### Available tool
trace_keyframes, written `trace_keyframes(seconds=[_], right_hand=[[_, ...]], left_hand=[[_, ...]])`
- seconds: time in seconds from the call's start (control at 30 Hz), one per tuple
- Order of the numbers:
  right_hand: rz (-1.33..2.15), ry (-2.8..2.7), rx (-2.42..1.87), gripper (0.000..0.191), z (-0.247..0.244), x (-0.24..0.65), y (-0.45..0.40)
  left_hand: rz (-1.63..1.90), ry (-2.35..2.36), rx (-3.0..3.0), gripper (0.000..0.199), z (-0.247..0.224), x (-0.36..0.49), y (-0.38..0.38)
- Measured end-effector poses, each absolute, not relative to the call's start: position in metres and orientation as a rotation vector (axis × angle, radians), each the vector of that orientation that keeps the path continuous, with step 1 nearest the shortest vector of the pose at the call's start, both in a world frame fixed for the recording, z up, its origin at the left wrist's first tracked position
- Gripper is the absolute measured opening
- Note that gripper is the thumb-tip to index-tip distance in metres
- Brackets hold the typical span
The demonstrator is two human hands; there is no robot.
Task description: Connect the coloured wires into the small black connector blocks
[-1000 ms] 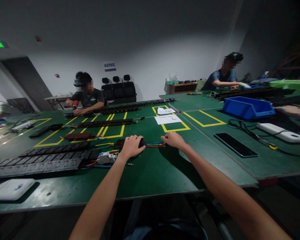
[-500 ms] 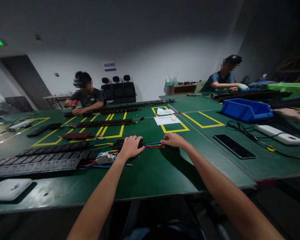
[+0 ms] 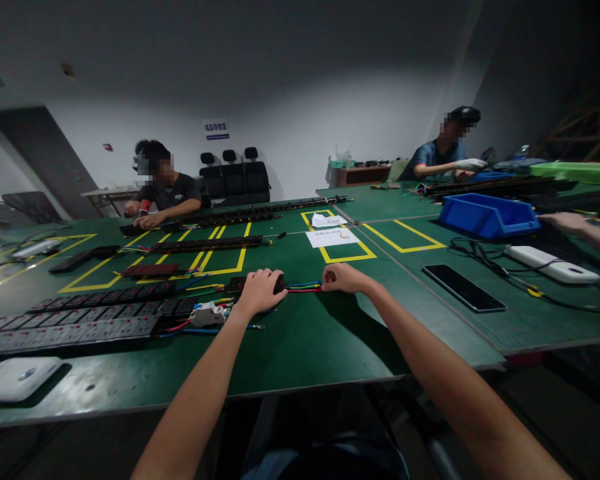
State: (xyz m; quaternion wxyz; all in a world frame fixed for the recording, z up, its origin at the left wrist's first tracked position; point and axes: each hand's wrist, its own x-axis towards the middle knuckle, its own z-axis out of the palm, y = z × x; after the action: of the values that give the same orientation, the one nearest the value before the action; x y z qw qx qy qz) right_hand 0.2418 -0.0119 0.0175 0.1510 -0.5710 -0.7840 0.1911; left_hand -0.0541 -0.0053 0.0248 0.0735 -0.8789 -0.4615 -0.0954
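Note:
My left hand [image 3: 263,290] is closed over a small black socket block [image 3: 236,285], which lies on the green table. Out of the block's right end run blue, green-yellow and red wires [image 3: 304,289]. Their far ends are pinched in the fingers of my right hand [image 3: 344,278], which hide the tips. More yellow and green wires [image 3: 205,289] leave the block on its left side. Just below and left of my left hand sits a pale grey circuit breaker [image 3: 210,312], with wires attached. Long power strips [image 3: 80,327] with rows of sockets lie farther left.
A phone [image 3: 463,287], a white power bank [image 3: 553,264] with black cables and a blue bin [image 3: 490,217] lie to the right. Another person's hand [image 3: 567,222] is beside the bin. Paper sheets [image 3: 333,238] lie ahead. Two co-workers sit across the table. A white device [image 3: 17,379] lies front left.
My right fingers have closed further round the wire ends, so the tips no longer show. My left hand stays on the socket block. The far-right co-worker's gloved hand has moved left and up.

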Motion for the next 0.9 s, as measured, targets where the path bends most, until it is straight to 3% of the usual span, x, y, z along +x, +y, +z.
trace_keyframes(seconds=[0.53, 0.73, 0.9], right_hand=[[0.362, -2.296, -1.640, 0.020, 0.0202, 0.2397, -0.0139], [0.302, -2.226, -1.711, 0.040, 0.0208, 0.2397, -0.0158], [0.252, -2.246, -1.785, 0.030, 0.0214, 0.2416, -0.0162]], left_hand=[[-0.287, -1.383, -2.622, 0.049, 0.0242, -0.0533, -0.0063], [-0.314, -1.367, -2.632, 0.049, 0.0232, -0.0543, -0.0051], [-0.298, -1.369, -2.639, 0.050, 0.0243, -0.0542, -0.0056]])
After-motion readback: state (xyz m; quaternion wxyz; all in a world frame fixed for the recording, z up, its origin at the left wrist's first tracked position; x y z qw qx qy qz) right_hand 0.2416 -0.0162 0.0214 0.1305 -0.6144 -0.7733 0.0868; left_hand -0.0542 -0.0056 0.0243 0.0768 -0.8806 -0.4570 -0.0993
